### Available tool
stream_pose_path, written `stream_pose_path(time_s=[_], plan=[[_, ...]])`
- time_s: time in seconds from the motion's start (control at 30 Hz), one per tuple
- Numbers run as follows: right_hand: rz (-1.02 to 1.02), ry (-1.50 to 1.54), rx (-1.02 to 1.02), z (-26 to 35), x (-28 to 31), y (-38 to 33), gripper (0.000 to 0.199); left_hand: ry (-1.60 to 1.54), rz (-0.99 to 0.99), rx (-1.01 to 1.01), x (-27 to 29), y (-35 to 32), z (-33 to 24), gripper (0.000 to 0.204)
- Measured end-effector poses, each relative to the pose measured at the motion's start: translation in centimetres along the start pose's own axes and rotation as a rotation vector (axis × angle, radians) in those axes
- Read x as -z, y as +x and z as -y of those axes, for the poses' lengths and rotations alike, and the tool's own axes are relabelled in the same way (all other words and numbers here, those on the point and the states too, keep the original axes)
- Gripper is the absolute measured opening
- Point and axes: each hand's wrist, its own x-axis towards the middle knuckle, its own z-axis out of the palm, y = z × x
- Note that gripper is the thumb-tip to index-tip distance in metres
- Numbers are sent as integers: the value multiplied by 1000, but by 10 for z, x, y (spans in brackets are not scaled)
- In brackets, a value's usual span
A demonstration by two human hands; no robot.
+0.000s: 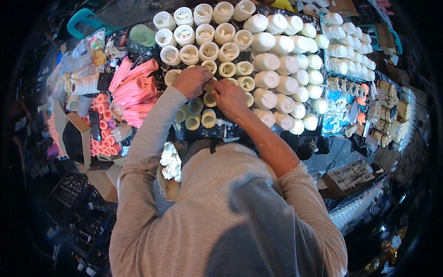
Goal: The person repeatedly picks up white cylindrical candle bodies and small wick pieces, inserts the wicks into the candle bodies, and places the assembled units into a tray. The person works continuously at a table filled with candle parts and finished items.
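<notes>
My left hand and my right hand meet over rows of hollow cream wax cups. The fingertips of both are pinched together close to one cup, and what they hold is too small and covered to make out. Farther back stand cream cups with white pieces lying inside them. Right of my hands are rows of solid white candles, several with a thin wick showing on top.
Pink tubes lie left of the cups, with an open cardboard box nearer me. Wrapped white candles stand at the far right. A blue bag of white pieces lies below them. White crumpled material sits by my waist.
</notes>
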Motion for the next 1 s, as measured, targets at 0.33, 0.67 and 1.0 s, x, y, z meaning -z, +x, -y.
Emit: stream_pose_path(time_s=[0.33,0.67,1.0], plan=[[-143,45,-334,-50,75,-47,27,-147,-125,32,9,-10,-22,14],[24,895,-677,-65,82,-80,37,-21,-12,90,-28,33,-85,17],[-247,425,-398,-54,56,-78,17,97,-39,107,-22,35,-70,12]])
